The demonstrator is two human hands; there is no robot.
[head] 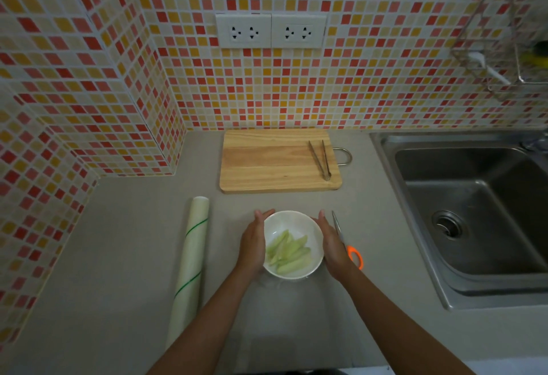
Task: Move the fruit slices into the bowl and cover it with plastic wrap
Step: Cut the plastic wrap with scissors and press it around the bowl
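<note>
A white bowl point(292, 221) stands on the grey counter and holds several pale green fruit slices point(289, 253). A clear film seems to lie over it, its edge showing faintly below the bowl. My left hand point(253, 244) presses flat against the bowl's left side. My right hand point(332, 244) presses flat against its right side. A roll of plastic wrap point(191, 262) with green stripes lies lengthwise to the left of the bowl.
Orange-handled scissors point(350, 248) lie just right of my right hand. A wooden cutting board point(267, 164) with metal tongs point(320, 159) on it sits behind the bowl. A steel sink point(471, 211) fills the right. Tiled walls close the back and left.
</note>
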